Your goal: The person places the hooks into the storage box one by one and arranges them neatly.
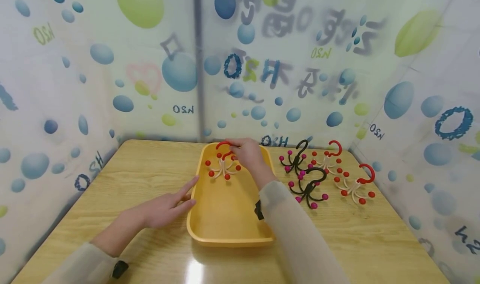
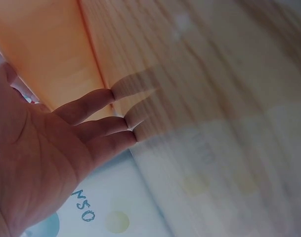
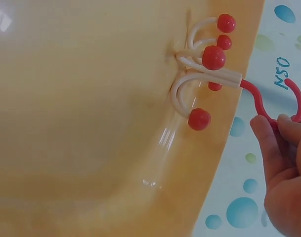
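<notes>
My right hand (image 1: pixel 247 154) reaches over the far end of a yellow plastic tray (image 1: pixel 225 217) and pinches the red hook of a white multi-arm hanger hook (image 1: pixel 223 166). In the right wrist view, thumb and fingers of the right hand (image 3: pixel 288 173) meet at the bend of the red hook (image 3: pixel 259 98). The white arms and red balls (image 3: pixel 213 58) of this hanger hook stand inside the tray, close to its far wall. My left hand (image 1: pixel 161 211) is beside the tray's left wall, fingers extended against it. The left wrist view shows those fingers (image 2: pixel 86 106) straight, their tips down by the table.
Right of the tray lie two black hanger hooks with pink balls, one farther back (image 1: pixel 296 163) and one nearer (image 1: pixel 308 190). Two white ones with red hooks (image 1: pixel 327 161) (image 1: pixel 354 187) lie beyond them. A patterned curtain (image 1: pixel 150 117) borders the wooden table (image 1: pixel 150 171).
</notes>
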The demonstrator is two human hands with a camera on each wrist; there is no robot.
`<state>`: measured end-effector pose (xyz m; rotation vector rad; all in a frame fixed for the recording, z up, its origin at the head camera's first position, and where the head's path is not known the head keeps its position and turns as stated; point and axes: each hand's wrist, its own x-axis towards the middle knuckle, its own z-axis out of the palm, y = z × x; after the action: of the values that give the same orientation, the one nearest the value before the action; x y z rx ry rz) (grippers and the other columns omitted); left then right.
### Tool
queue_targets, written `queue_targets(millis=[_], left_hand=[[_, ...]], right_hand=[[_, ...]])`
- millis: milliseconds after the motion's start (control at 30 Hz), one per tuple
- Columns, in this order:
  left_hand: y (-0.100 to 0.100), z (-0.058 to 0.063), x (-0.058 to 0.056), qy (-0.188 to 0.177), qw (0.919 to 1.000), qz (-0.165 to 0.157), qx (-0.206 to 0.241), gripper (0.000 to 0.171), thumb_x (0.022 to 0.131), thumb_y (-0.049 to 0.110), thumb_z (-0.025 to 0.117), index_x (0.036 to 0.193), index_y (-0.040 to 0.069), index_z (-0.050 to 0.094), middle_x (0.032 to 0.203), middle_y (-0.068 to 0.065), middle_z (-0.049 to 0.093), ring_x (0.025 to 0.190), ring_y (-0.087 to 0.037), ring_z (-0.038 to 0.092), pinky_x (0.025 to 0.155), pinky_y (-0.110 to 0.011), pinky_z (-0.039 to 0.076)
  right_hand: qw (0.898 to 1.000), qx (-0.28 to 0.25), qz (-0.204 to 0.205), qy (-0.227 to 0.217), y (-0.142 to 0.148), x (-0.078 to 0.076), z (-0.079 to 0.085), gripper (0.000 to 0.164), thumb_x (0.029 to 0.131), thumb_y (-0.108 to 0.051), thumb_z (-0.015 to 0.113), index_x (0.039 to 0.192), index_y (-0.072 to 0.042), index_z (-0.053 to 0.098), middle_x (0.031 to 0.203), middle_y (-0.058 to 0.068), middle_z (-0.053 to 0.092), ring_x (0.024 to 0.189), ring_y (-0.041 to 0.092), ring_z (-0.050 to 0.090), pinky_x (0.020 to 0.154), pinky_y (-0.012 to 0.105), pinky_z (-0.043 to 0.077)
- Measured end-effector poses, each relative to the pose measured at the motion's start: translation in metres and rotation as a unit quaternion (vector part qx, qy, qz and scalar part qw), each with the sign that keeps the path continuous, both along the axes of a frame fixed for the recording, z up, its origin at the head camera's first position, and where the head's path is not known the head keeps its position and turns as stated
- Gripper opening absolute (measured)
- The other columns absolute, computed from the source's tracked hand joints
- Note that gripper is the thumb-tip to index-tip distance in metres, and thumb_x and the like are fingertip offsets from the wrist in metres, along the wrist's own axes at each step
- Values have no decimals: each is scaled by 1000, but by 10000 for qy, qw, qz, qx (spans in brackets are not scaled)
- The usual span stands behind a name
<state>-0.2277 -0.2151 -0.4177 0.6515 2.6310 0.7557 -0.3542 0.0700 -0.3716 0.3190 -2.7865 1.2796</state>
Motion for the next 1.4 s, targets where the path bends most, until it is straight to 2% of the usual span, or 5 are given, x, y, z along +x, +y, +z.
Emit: queue_targets(millis=[233,500,800,1133,1400], left_hand=[[2,0,0,19,10000,-34,-34,77,116,60,39,179,31,5,156,-27,61,145,-50,58,124,-70,39],[5,1,0,34,10000,-75,-26,77,117,60,38,179,29,5,156,-27,62,145,-49,59,124,-70,40],[3,2,0,61,9999,-75,48,76,117,58,39,179,29,6,155,-29,61,146,-51,57,125,-70,38],[0,2,1,68,10000,18,2,77,116,60,39,179,30,6,155,-28,62,145,-50,59,124,-71,39],[1,0,1,19,10000,48,-22,77,116,61,39,179,32,5,154,-28,62,144,-50,59,123,-71,40]], right_hand=[[9999,97,69,9,4,1,1,38,110,-17,69,147,-26,72,141,7,76,98,37,78,60,21,50],[9995,271,152,75,16,7,5,54,109,-20,71,161,-27,58,151,10,70,56,18,54,54,22,44],[9995,51,223,229,47,28,33,47,110,-28,71,156,-21,64,140,10,76,112,29,78,96,41,67],[9981,224,308,482,107,70,55,40,110,-34,71,146,-18,72,133,7,79,112,27,74,96,45,65],[9969,466,183,606,169,90,52,40,110,-38,69,145,-18,73,134,8,79,110,27,71,84,30,62]])
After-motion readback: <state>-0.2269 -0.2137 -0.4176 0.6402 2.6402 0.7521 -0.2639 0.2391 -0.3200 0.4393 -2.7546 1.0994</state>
